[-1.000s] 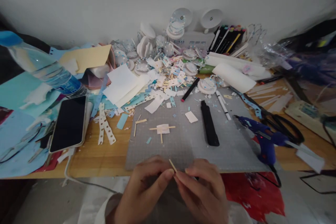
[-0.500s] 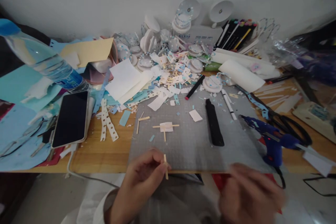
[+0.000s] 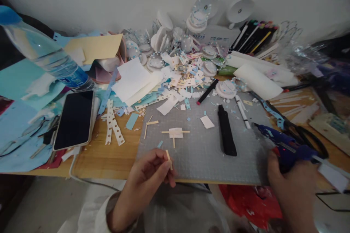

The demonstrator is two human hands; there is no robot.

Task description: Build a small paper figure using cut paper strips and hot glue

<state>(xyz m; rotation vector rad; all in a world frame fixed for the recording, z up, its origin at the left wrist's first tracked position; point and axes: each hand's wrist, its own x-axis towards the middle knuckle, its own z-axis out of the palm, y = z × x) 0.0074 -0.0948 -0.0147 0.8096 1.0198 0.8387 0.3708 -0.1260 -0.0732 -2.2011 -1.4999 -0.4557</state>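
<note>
My left hand pinches a short thin wooden stick at the front edge of the grey cutting mat. My right hand is wrapped round the handle of the blue glue gun at the mat's right edge; the hand is blurred. On the mat lie a small cross of thin sticks with a white paper square, a white paper scrap and a black utility knife.
A phone and a tilted water bottle are at the left. Paper scraps, white discs and markers pile up at the back. Black scissors lie at the right. A white pen rests on the mat.
My right hand left the stick, swung right and closed on the glue gun's handle. My left hand kept the stick and turned it more upright.
</note>
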